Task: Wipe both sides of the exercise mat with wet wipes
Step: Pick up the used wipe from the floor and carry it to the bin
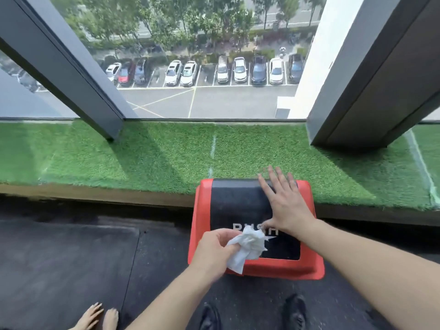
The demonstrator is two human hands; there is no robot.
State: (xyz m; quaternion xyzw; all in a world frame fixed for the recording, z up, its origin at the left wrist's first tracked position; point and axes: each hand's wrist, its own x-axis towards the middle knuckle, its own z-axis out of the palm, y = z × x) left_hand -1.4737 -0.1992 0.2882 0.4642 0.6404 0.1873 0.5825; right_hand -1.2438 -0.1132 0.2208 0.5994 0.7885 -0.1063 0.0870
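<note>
My left hand (215, 250) pinches a crumpled white wet wipe (247, 247) just above the lower part of a black flap marked PUSH (238, 203). The flap sits in the top of a red waste bin (201, 225) that stands against a ledge. My right hand (284, 201) lies flat, fingers spread and straight, on the upper right of the flap. No exercise mat shows in the head view.
A ledge covered in green artificial turf (142, 158) runs behind the bin, below a large window with grey frames (78, 75). The floor is dark rubber tile (71, 258). Another person's bare feet (97, 317) stand at bottom left; my black shoes (294, 310) are below the bin.
</note>
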